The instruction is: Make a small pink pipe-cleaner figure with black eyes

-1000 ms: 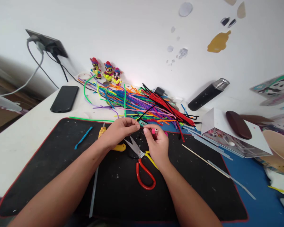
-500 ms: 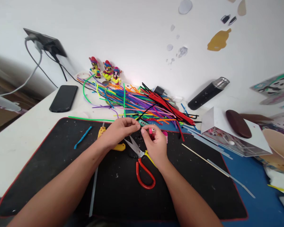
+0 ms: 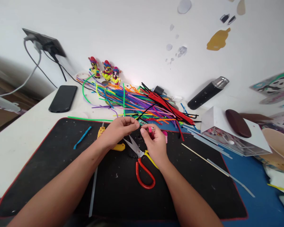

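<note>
My left hand [image 3: 118, 130] and my right hand [image 3: 155, 143] meet over the far edge of a black mat [image 3: 61, 164]. The left fingers pinch a small teal piece [image 3: 140, 123]. My right hand is closed round a small pink object with a metal top, like a lighter [image 3: 151, 130], and its fingertips touch the teal piece. Red-handled scissors [image 3: 142, 164] lie open on the mat just below both hands. A yellow-handled tool [image 3: 118, 146] lies partly under my left wrist.
A heap of coloured pipe cleaners [image 3: 142, 102] lies behind the hands. Three small figures [image 3: 105, 69], a phone [image 3: 62, 98], a black flask [image 3: 208, 93], a white box [image 3: 229, 132] and a wooden stick [image 3: 203, 159] surround the mat. A blue pipe cleaner piece [image 3: 82, 137] lies on the left.
My right hand has shifted slightly left and closed in on the left fingertips, so the teal piece is now almost covered. The left hand has barely moved.
</note>
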{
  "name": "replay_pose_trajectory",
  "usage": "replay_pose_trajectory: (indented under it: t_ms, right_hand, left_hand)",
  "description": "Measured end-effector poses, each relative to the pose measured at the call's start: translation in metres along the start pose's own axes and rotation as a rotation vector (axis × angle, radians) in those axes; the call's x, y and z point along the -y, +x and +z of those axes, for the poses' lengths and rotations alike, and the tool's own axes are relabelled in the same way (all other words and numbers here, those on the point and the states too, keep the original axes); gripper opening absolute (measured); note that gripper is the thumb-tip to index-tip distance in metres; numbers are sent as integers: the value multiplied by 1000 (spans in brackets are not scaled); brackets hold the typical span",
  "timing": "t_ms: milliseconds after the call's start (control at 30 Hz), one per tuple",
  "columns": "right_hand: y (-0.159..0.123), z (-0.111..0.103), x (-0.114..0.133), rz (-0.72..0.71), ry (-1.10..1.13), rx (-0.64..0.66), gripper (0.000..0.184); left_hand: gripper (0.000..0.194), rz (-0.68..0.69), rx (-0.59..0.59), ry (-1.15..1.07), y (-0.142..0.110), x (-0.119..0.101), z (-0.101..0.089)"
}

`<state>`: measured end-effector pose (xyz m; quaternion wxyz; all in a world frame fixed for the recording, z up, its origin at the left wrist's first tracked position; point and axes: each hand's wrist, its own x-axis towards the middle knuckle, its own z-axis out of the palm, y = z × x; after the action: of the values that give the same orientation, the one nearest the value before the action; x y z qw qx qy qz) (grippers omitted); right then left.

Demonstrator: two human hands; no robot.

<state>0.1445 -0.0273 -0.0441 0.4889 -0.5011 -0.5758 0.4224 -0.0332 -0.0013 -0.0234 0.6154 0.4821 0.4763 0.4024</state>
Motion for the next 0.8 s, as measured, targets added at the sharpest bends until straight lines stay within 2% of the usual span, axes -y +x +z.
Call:
replay_pose_trajectory:
  t_ms: [267,567,800]
  right_hand:
    - [0,1,5,-41,-25,-14,16]
    - [0,-1,0,24,10,7,28]
    - [1,0,2,-17,-31,-11,23]
  left_hand:
    - [45,-44,46,24,-1,-4,1]
    - [39,-24,21,26,0,1,0]
    - [40,-20,24,46,0,0,0]
